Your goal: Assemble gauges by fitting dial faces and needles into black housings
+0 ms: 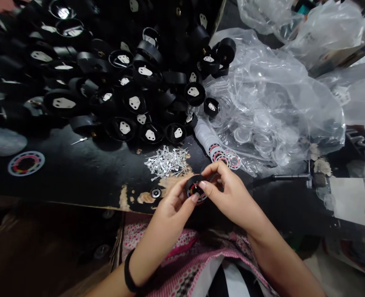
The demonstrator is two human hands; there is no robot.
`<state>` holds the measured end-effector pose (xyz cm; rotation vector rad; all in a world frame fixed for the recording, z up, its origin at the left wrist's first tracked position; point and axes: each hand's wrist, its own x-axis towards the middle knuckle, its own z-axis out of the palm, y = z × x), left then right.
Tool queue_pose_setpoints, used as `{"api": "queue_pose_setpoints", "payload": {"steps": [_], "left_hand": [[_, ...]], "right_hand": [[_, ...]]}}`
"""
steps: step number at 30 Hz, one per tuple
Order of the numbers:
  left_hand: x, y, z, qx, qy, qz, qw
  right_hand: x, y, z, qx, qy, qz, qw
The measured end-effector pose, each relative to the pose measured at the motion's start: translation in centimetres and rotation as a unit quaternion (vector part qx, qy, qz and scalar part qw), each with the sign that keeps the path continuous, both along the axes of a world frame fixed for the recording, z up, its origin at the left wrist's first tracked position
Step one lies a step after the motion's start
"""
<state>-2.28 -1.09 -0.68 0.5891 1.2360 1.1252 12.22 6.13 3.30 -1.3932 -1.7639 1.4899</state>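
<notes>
A round black gauge housing point(195, 186) with a coloured dial inside is held between both hands near the table's front edge. My left hand point(176, 203) grips its left side, fingers curled round the rim and thumb at the front. My right hand point(224, 187) closes on the right side, its thumb over the dial face. Just beyond the hands lies a pile of small silvery pointers point(167, 161). A stack of printed dial discs point(211, 142) leans over on the table behind my right hand.
Many black housings point(134, 103) crowd the back left. Plastic bags with clear round covers point(263, 136) fill the back right. A loose dial disc point(26, 163) lies far left, a small round part point(155, 192) left of the hands, and a metal tool point(290, 177) at right.
</notes>
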Motion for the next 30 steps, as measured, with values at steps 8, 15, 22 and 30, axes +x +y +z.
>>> {"api": "queue_pose_setpoints", "payload": {"steps": [8, 15, 22, 30], "left_hand": [[-3.2, -2.2, -0.2, -0.047, 0.04, 0.09, 0.994], [-4.0, -1.4, 1.2, -0.057, -0.091, 0.234, 0.966], [-4.1, -0.3, 1.5, -0.083, -0.237, 0.22, 0.943], [-2.7, 1.7, 2.3, -0.084, -0.289, 0.214, 0.929]], "right_hand": [[-1.9, 0.8, 0.0, 0.154, -0.12, 0.176, 0.965], [-6.6, 1.9, -1.6, 0.355, -0.344, 0.242, 0.835], [-6.0, 2.9, -1.3, 0.296, -0.236, 0.237, 0.895], [-3.1, 1.5, -0.6, 0.276, -0.096, 0.108, 0.95]]}}
